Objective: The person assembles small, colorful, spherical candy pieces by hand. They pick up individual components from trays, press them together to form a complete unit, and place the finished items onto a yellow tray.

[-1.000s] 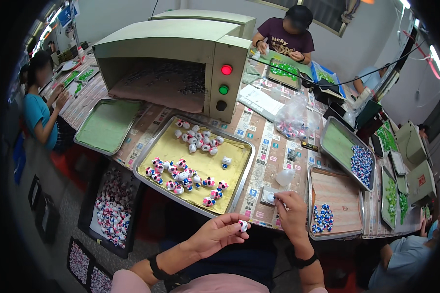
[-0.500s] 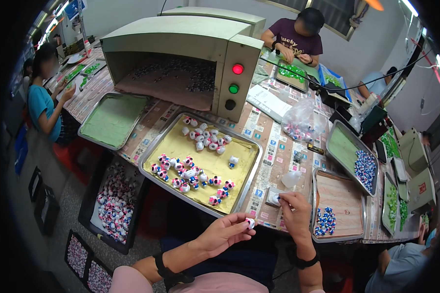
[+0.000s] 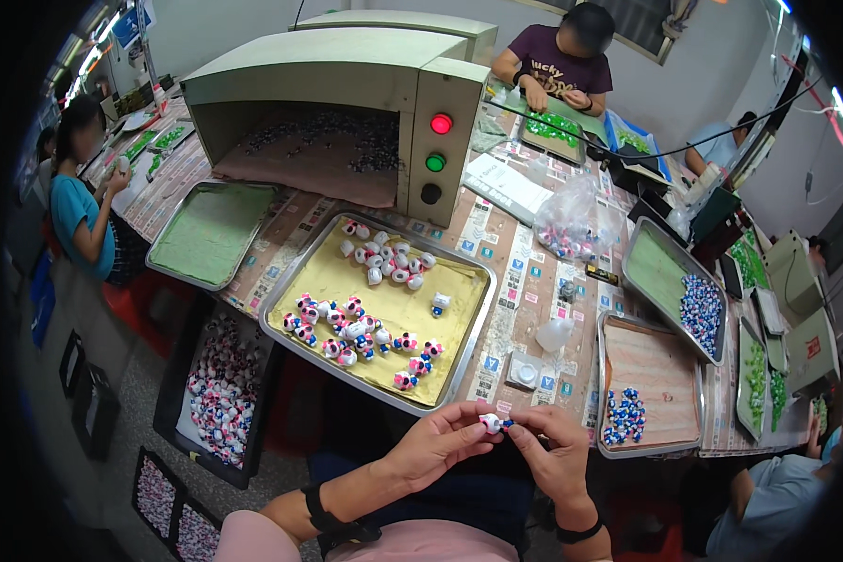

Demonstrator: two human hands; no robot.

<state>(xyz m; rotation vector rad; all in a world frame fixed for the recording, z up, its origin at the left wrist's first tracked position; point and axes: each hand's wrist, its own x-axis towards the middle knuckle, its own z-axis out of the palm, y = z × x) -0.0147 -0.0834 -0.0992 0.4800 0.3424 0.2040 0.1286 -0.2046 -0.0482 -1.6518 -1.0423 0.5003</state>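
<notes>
My left hand (image 3: 433,442) pinches a small white and pink figurine head (image 3: 491,423) between thumb and fingers, just in front of the table's near edge. Thumb and forefinger of my right hand (image 3: 554,451) grip a tiny blue figurine body (image 3: 507,424), which meets the head; how far they are joined is hidden. Beyond my hands lies a metal tray (image 3: 480,309) lined with yellow cloth. It carries loose white heads (image 3: 400,264) at the back and several figurines (image 3: 351,328) with blue bodies nearer me. A small white square container (image 3: 523,371) stands near my right hand.
A beige oven-like machine (image 3: 318,70) with lit lamps stands behind the tray. At right are a pink-lined tray (image 3: 651,356) with blue bodies and a tilted green-lined tray (image 3: 651,253). A black crate (image 3: 169,393) of heads sits low at left. Co-workers sit around.
My right hand has moved left from the small white container to my left hand, and the blue body now touches the head. The view has shifted slightly.
</notes>
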